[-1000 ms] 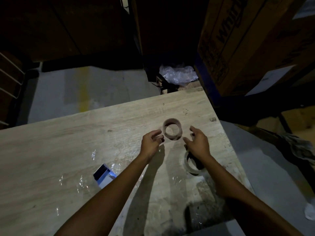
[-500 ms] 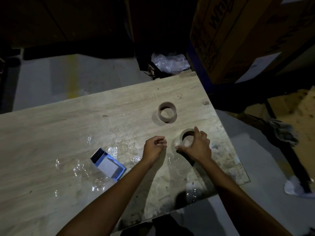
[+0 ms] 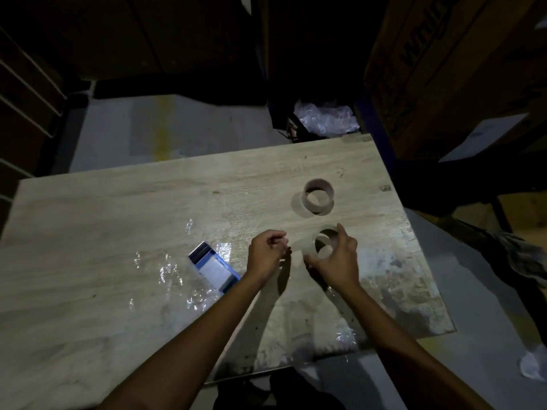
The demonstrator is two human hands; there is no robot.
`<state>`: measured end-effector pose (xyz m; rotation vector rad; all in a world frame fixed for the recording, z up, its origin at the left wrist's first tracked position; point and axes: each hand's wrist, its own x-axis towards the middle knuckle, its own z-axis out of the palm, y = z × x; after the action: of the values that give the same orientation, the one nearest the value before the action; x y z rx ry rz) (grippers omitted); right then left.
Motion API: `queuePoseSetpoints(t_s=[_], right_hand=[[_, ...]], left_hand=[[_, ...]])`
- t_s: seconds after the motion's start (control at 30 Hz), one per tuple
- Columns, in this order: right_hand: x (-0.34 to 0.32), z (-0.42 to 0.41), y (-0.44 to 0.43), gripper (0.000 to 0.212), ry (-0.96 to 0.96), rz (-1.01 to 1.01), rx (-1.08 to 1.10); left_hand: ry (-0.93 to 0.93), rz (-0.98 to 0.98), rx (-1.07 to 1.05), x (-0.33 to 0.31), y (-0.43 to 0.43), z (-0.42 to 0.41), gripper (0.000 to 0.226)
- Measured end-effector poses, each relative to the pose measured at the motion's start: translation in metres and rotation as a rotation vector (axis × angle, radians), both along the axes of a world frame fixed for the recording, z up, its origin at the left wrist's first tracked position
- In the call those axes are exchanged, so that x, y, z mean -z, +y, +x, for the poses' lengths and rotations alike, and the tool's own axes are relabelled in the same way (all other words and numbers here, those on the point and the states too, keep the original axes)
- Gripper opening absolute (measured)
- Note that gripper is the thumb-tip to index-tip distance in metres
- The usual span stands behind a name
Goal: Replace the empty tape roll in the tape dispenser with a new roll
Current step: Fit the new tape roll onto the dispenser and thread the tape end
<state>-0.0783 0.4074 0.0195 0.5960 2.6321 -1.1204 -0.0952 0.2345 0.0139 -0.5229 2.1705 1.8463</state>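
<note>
An empty brown cardboard tape core stands on the wooden table at the far right. Nearer to me, my right hand grips a clear tape roll, thumb on its left side and fingers around its right rim; the roll looks slightly lifted and tilted. My left hand hovers just left of the roll with its fingers curled in and pinched together, nothing visible in them. A blue and white tape dispenser lies on the table left of my left hand.
Crumpled clear film lies around the dispenser. A large cardboard box rises at the back right, with a clear plastic bag beyond the table's far edge. The table's right edge drops to a grey floor.
The brown core was set down at the far right and let go. My right hand moved back to the clear roll and closed on it. My left hand closed beside it.
</note>
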Motion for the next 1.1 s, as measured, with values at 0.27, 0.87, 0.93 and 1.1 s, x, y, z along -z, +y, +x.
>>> queuePoseSetpoints(t_s=[0.27,0.87,0.93,1.1], right_hand=[[-0.013,0.009,-0.079,0.111,0.006,-0.214,-0.156],[-0.009,0.020,-0.148,0.120,-0.119,-0.199,-0.311],[-0.008,0.022,-0.150,0.120,-0.123,-0.192,-0.301],[-0.006,0.025,-0.152,0.121,-0.110,-0.195,-0.273]], left_hand=[[0.122,-0.349,-0.140,-0.013,-0.046,0.028,0.015],[-0.345,-0.531,-0.291,0.002,-0.116,0.060,0.061],[-0.360,-0.501,-0.278,0.003,-0.118,0.061,0.062],[-0.329,-0.530,-0.164,0.005,-0.119,0.055,0.041]])
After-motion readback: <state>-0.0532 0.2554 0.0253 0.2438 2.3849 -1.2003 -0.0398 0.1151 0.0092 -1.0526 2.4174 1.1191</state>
